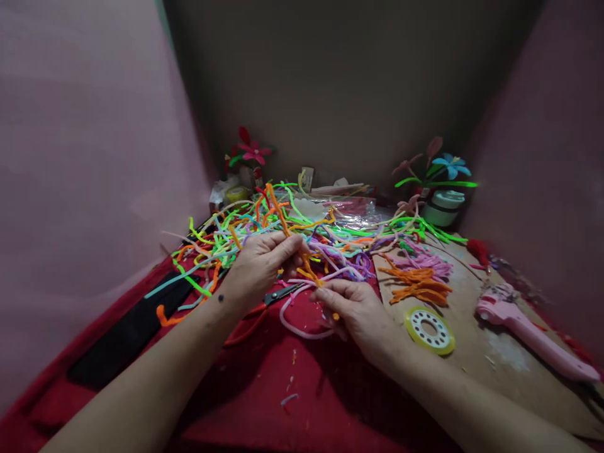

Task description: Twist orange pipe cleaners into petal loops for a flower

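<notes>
My left hand point(274, 261) is closed round an orange pipe cleaner point(277, 207), whose upper length sticks up past my thumb. Lower and to the right, my right hand point(352, 308) pinches orange pipe cleaner strands too, with a short orange end showing below its fingers. Between the hands the orange strands run at a slant; whether they are one piece I cannot tell. Just beneath lie scissors with dark blades point(278, 294) and red handles point(245, 327). A pale pink pipe cleaner point(302, 333) curves on the red cloth point(264, 402) beside my right hand.
Behind my hands spreads a tangled heap of coloured pipe cleaners point(226, 233). On the board point(472, 384) at right lie orange bundles point(418, 286), a yellow tape roll point(430, 330) and a pink glue gun point(528, 327). Flowers point(452, 167) and a lidded jar point(442, 207) stand behind; a black flat object point(123, 340) lies left.
</notes>
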{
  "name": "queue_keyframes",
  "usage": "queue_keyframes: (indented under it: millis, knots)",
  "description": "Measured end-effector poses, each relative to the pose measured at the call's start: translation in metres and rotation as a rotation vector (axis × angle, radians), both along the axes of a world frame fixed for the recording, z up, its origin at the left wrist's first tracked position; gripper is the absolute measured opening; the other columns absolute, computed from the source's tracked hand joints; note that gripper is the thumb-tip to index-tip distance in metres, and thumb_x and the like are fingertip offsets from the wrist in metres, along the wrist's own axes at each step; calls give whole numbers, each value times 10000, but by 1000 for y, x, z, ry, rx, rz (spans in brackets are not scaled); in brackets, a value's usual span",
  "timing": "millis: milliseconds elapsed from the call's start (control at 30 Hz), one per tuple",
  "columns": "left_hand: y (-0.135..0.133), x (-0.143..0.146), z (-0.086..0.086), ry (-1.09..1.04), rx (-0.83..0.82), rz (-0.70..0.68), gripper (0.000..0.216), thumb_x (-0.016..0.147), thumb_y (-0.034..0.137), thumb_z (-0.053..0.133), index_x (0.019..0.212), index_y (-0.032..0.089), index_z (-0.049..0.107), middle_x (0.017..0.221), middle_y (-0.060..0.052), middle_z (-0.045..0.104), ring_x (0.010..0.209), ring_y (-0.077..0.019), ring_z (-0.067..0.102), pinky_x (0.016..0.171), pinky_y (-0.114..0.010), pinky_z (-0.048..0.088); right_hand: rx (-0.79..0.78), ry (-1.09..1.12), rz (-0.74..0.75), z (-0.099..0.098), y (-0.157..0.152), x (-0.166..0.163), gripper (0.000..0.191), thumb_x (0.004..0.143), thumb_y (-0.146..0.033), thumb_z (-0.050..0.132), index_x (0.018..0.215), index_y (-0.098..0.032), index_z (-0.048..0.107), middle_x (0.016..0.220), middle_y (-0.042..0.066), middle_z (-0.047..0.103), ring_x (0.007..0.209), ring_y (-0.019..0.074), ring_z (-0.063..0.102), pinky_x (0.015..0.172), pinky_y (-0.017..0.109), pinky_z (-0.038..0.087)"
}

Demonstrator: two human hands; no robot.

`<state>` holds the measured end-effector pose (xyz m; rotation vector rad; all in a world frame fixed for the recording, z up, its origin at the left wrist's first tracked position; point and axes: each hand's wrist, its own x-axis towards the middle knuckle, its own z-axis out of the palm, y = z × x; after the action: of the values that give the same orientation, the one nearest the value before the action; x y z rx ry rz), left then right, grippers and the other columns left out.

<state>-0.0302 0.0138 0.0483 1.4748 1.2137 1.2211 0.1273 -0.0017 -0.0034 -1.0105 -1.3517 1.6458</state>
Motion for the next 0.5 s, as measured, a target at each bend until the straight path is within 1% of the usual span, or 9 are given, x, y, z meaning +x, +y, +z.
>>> queue_keyframes:
  millis: [67,133,167,233,300,400,467,500]
  knots:
    - [3,-2,-2,-78,41,5,244,830,259,555,661,108,646,596,-6,593,547,-68,536,542,-155,431,-104,77,21,-7,-1,1,240,742,-359,605,708,-122,609,419,-71,428,299,32,322,322,173,198]
    - [5,-2,-6,-249,37,-39,224,836,240,547,683,112,650,671,-29,631,641,-100,588,641,-196,477,-183,177,43,-13,-1,3,243,721,-359,631,715,-116,613,416,-67,442,289,36,337,311,170,229]
    - [7,-2,-8,-354,7,-71,212,842,241,538,704,121,646,688,-30,637,653,-114,601,659,-228,494,-224,227,59,-15,-2,3,243,710,-352,645,716,-111,616,424,-60,459,290,38,347,309,171,252]
    - [10,-1,-12,-537,-77,-123,181,850,242,527,746,138,631,642,-12,613,587,-118,589,610,-265,509,-308,314,97,-19,-3,2,239,694,-331,666,713,-97,620,440,-45,489,294,44,368,304,176,296]
    - [12,0,-14,-633,-135,-140,151,853,234,522,792,140,622,564,10,562,485,-98,527,506,-245,481,-376,390,119,-22,-4,1,223,687,-299,680,718,-87,618,470,-25,528,321,61,424,324,192,362]
    - [15,0,-17,-674,-126,-133,147,857,226,516,844,127,624,517,18,527,423,-80,456,425,-211,419,-447,502,95,-23,-1,2,193,692,-243,689,768,-84,611,603,30,618,465,110,570,466,257,494]
    - [15,0,-18,-670,-118,-128,164,866,229,500,854,124,626,517,11,538,421,-81,457,429,-214,420,-489,568,66,-22,3,5,186,688,-216,692,790,-86,606,652,38,634,523,118,598,533,279,518]
    - [15,0,-18,-669,-118,-122,179,875,230,484,853,123,626,517,9,541,420,-80,457,433,-214,423,-510,596,59,-22,4,7,182,691,-212,689,795,-88,606,616,17,613,490,99,572,516,263,507]
